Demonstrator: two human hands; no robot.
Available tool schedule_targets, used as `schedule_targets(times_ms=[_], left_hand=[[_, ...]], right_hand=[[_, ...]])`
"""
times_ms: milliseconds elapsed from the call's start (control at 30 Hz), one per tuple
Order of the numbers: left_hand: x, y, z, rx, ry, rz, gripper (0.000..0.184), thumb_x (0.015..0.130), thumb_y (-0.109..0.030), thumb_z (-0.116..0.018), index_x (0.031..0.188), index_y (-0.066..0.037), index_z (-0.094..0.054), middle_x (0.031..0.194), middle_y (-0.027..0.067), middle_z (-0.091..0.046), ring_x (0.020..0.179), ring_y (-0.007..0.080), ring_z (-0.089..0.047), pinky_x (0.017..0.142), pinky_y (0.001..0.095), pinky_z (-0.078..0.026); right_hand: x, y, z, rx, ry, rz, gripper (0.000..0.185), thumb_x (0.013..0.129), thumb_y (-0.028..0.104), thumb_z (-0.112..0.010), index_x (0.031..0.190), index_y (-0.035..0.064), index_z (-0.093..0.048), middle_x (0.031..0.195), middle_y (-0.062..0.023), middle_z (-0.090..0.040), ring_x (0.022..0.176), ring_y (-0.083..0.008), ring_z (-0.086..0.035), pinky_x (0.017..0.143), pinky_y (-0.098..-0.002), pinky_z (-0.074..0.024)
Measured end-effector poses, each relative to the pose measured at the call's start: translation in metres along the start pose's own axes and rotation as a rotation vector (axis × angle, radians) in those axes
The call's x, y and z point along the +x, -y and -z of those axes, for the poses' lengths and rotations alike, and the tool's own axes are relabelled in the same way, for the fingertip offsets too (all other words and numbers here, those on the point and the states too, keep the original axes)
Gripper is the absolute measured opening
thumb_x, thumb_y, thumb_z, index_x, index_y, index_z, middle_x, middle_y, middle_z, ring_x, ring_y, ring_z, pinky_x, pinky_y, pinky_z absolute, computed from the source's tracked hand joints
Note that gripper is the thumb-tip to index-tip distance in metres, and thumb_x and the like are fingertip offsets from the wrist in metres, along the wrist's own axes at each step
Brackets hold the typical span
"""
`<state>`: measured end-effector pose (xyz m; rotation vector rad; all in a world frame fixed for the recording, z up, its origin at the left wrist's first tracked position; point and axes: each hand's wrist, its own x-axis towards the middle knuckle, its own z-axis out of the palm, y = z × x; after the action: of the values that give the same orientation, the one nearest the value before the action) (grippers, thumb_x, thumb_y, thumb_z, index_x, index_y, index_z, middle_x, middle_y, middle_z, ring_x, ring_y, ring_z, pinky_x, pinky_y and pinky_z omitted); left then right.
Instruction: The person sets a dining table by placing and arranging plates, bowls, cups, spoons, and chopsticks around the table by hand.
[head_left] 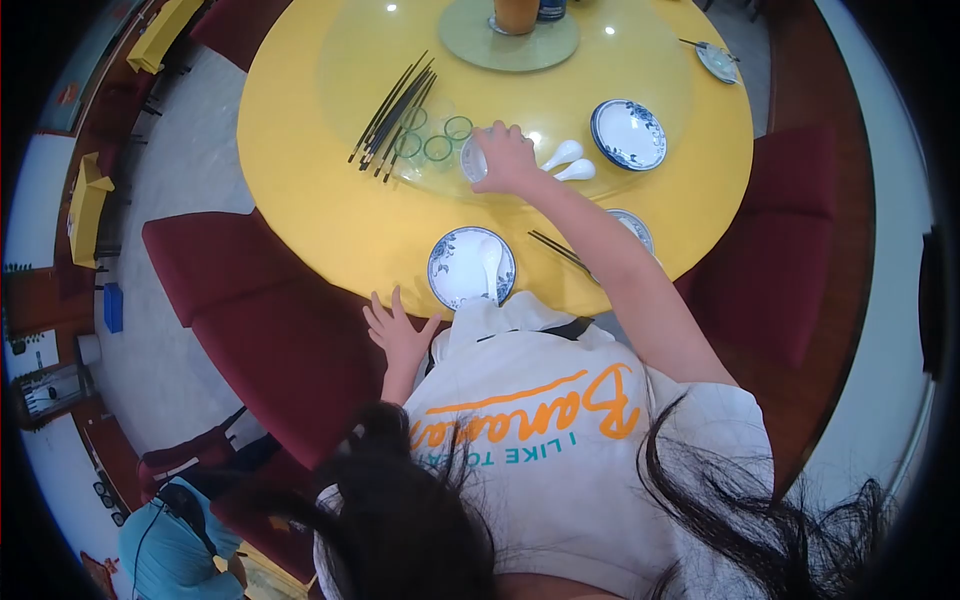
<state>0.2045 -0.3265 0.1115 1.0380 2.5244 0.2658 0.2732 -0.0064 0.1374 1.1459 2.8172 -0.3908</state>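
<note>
My right hand (pixel 506 158) reaches over the glass turntable, its fingers closed round the rim of a small white bowl (pixel 473 160). Left of it lie several green-rimmed glasses (pixel 438 148) and a bundle of dark chopsticks (pixel 395 118). Two white spoons (pixel 568 160) rest just right of the hand. My left hand (pixel 400 335) is empty with its fingers spread, beside the table's near edge. Close to it, a blue-patterned plate (pixel 458 268) bears a white spoon (pixel 491 262).
Stacked patterned plates (pixel 629 135) sit on the right of the yellow table (pixel 290 190). Behind my right forearm is another dish (pixel 632 228), with chopsticks (pixel 562 252) nearby. Red chairs (pixel 250 340) flank me. A person in blue (pixel 170 540) is at the lower left.
</note>
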Motion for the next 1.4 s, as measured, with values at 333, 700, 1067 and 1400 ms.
schedule_targets(times_ms=[333,700,1067,1400], left_hand=[[0.01,-0.015,-0.004,-0.069,-0.03,-0.197,0.082,0.067,-0.046,-0.066,0.132,-0.013,-0.028,0.135,0.0249,-0.012,0.123,0.0477,-0.01,0.093,0.0609,-0.018],[0.043,-0.049,-0.05,-0.114,0.121,-0.509,0.087,0.064,-0.05,-0.068,0.132,-0.015,-0.027,0.136,0.0172,-0.022,0.123,0.0398,-0.022,0.087,0.0623,-0.026],[0.048,-0.055,-0.061,0.207,0.22,-0.556,0.083,0.061,-0.041,-0.07,0.13,-0.019,-0.031,0.131,0.0078,-0.031,0.117,0.0318,-0.031,0.081,0.0598,-0.03],[0.051,-0.06,-0.057,0.005,0.185,-0.827,0.056,0.063,-0.021,-0.07,0.115,-0.022,-0.05,0.12,0.0115,-0.039,0.11,0.0316,-0.038,0.081,0.0441,-0.038]], right_hand=[[-0.003,-0.013,-0.016,-0.089,-0.08,0.052,0.086,0.05,0.044,-0.074,0.123,0.0158,-0.037,0.114,-0.0154,-0.039,0.106,-0.0345,-0.038,0.082,-0.0526,-0.0347],[-0.028,-0.041,-0.013,0.011,-0.324,0.086,0.095,0.06,0.061,-0.064,0.134,0.017,-0.026,0.136,-0.0204,-0.022,0.128,-0.0378,-0.018,0.094,-0.0647,-0.0167],[-0.222,-0.166,-0.043,-0.08,-0.016,-0.713,0.071,0.078,0.042,-0.057,0.134,0.0106,-0.026,0.135,-0.0213,-0.024,0.127,-0.0343,-0.022,0.096,-0.0634,-0.0145],[-0.243,-0.164,-0.077,-0.138,-0.056,-0.663,0.031,0.079,0.02,-0.056,0.106,0.0097,-0.047,0.098,-0.0099,-0.05,0.088,-0.0293,-0.056,0.089,-0.0594,-0.0291]])
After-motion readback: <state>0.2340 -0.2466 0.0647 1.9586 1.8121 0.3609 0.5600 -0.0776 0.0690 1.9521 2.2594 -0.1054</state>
